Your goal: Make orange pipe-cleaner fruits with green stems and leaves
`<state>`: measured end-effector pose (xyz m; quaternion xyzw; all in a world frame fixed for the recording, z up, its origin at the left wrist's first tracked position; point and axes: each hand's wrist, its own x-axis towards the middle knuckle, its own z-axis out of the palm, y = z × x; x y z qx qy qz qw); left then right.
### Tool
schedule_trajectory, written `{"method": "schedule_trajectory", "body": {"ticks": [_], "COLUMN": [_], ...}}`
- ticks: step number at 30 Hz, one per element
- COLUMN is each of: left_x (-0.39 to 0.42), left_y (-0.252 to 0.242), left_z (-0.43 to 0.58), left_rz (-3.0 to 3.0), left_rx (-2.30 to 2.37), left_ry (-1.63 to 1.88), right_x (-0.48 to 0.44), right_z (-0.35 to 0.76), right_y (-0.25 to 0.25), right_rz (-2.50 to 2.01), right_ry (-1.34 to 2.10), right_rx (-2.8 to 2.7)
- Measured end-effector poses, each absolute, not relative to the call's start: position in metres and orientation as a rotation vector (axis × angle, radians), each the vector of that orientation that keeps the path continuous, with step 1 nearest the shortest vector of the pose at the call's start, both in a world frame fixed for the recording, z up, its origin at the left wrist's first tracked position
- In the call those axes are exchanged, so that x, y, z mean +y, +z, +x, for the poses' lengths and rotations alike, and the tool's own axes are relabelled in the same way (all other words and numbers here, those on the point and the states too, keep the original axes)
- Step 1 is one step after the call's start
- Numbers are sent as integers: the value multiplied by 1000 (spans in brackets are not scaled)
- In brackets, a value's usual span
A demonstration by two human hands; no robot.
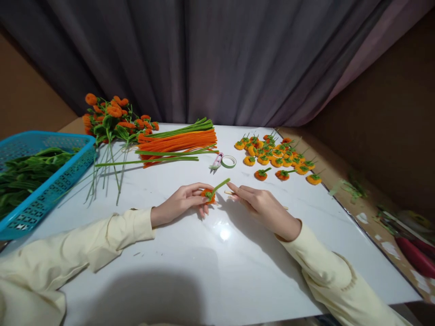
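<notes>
My left hand (pixel 185 201) pinches a small orange pipe-cleaner flower (pixel 211 199) just above the table, its short green stem (pixel 221 184) slanting up to the right. Closed around a thin wooden stick (pixel 228 193) is my right hand (pixel 263 206); the stick's pale tip shows by the fingers and its other end pokes out behind the hand. The right index fingertip is close to the free end of the green stem; I cannot tell whether they touch. Beyond the hands lie small pink snips (pixel 216 160) and a roll of green tape (pixel 229 161).
Orange pipe cleaners (pixel 176 142) and green ones (pixel 190 128) lie bundled at the back. Several yellow-orange flower heads (pixel 277 161) spread at the back right. On the left are finished orange flowers (pixel 114 111) and a blue basket (pixel 50 192) of green leaves (pixel 32 174).
</notes>
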<state>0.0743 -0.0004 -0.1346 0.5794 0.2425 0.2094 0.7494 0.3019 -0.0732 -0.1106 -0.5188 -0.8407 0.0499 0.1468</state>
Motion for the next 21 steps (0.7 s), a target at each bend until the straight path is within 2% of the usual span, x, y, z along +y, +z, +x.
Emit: {"method": "schedule_trajectory", "body": {"ticks": [8,18,21], "left_x": [0,3,4], "left_y": [-133,-131,-130], "left_z": [77,73,73], "left_rz": [1257,1234,1214], "left_rx": [564,526,516], "left_ry": [464,415,409], "right_x": [-80,-51,-47], "right_z": [284,265,266], "right_y": [-70,-53,-53], "right_rz": [-1272,-1133,-1061], "right_ry": [-494,-429,-513], "right_rx": [-2781,-3165,-3208]}}
